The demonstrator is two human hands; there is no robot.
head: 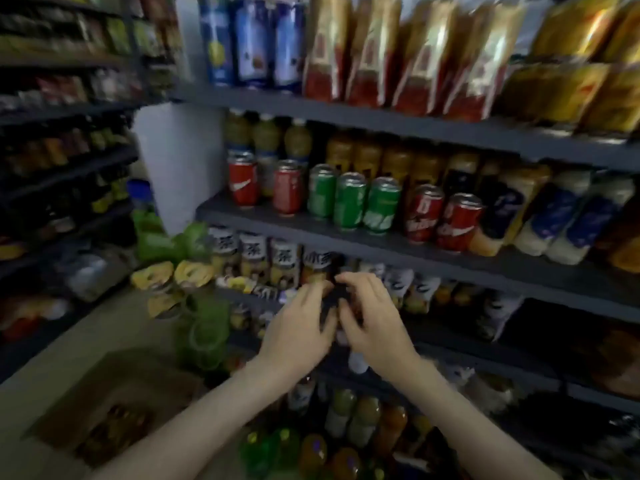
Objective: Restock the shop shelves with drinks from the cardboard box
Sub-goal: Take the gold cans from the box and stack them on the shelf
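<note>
Left hand [298, 327], right hand [374, 323] grip dark bottle [337, 299] between them

The shelf boards [346, 233] look like matt dark-grey painted metal, and the red and green cans [349, 200] standing on them are glossy metal with shiny silver rims. Above the cans, the red-and-gold pouches [374, 50] look like shiny foil. Below the shelves, the cardboard box [114, 400] is dull brown with a rough look.

Head-worn view, forward and down, close to stocked shelves [346, 233] beyond both forearms.
</note>
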